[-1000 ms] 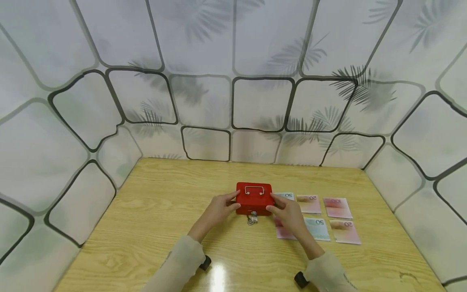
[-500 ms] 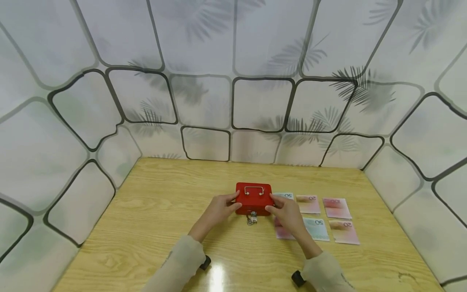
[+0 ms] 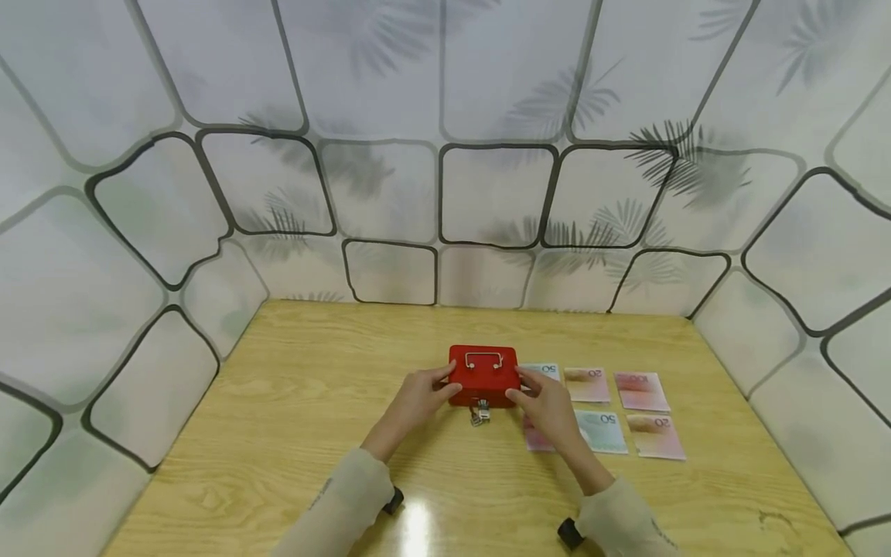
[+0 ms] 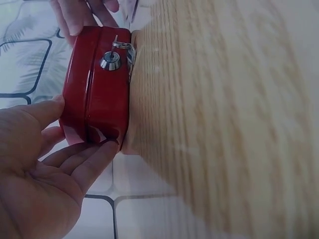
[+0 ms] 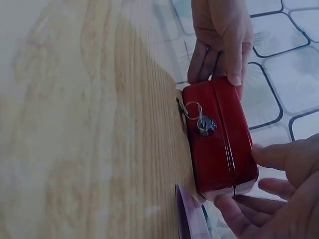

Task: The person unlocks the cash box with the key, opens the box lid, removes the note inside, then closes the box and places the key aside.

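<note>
A red cash box (image 3: 483, 377) lies closed on the wooden table, its wire handle folded flat on the lid. Its front lock (image 4: 110, 60) has a key in it, with a ring and more metal hanging down. My left hand (image 3: 416, 398) holds the box's left end, thumb at the lid's front corner and fingers along the side. On the opposite end my right hand (image 3: 553, 408) grips likewise, thumb near the front corner. Both wrist views show the lid shut, so the inside is hidden.
Several banknotes lie in two rows right of the box, among them a pink one marked 100 (image 3: 642, 391), a green 50 (image 3: 602, 432) and a 20 (image 3: 656, 436). My right hand partly covers the nearest ones. Patterned fabric walls (image 3: 390, 271) border the table (image 3: 334, 348).
Both hands keep their hold on the box, which stays in place on the table. Only the head view shifts very slightly.
</note>
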A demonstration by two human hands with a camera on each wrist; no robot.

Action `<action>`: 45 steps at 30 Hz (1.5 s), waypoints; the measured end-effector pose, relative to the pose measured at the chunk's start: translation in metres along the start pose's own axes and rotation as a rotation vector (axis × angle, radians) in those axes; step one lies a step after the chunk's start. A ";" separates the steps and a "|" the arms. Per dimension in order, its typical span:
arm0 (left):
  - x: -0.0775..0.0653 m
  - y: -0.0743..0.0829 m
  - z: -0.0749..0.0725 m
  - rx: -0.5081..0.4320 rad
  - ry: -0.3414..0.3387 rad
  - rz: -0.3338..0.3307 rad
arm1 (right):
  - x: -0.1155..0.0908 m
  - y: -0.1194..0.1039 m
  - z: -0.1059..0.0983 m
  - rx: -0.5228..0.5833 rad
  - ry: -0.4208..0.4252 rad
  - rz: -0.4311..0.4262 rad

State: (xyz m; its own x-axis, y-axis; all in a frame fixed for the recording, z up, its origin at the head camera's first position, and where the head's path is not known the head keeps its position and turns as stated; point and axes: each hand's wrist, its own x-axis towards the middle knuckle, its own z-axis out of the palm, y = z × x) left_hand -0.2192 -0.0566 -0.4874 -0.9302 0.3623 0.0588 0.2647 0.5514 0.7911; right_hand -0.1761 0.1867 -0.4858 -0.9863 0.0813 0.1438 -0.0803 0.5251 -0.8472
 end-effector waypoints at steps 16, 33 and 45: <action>0.000 -0.003 -0.001 -0.026 -0.001 -0.019 | -0.026 -0.009 0.015 0.081 0.080 0.120; 0.000 -0.002 -0.002 -0.020 -0.002 0.002 | -0.034 -0.005 0.043 0.043 -0.044 0.091; 0.001 -0.002 0.000 -0.007 0.010 -0.014 | -0.031 -0.007 0.045 0.036 -0.083 0.093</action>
State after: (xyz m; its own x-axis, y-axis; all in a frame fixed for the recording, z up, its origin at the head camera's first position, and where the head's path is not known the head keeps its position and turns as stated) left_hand -0.2207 -0.0576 -0.4887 -0.9363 0.3471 0.0540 0.2502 0.5511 0.7961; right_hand -0.1510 0.1419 -0.5073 -0.9981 0.0576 0.0222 0.0088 0.4879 -0.8728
